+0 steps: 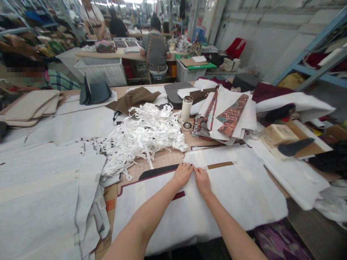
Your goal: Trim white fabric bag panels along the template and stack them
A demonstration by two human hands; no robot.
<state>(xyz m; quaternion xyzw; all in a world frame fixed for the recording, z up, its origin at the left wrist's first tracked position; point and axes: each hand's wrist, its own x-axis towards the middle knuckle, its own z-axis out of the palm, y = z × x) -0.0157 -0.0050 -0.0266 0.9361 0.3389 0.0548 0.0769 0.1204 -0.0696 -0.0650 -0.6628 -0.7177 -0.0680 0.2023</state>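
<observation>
- The bench point(173, 156), with bare wood showing between the piles, ran across the view and carried nearly everything.
- A broad white panel point(244, 195) lay flat on the bench's near side, right in front of the person. Dark red edging followed its far left border, a short dark red bar showed near its middle, and a brown strip showed along its far side.
- A stack of white sheets point(40, 209) spread over the bench to the left.
- A tangled heap of white strips point(146, 130) sat beyond the panel.
- Patterned cloth pieces point(233, 115) were piled to the right of the heap.
- A dark piece point(159, 171) peeked out past the panel's far edge.
- The left hand point(183, 175) and right hand point(202, 180) met at that edge, fingertips nearly touching. The fingers of both were bent in close together; whether they pinched the panel or only pressed it, I could not tell.
- A pale flask point(187, 108) stood upright beyond the hands.
- A small dark-centred ring point(187, 125) lay just before the flask.
</observation>
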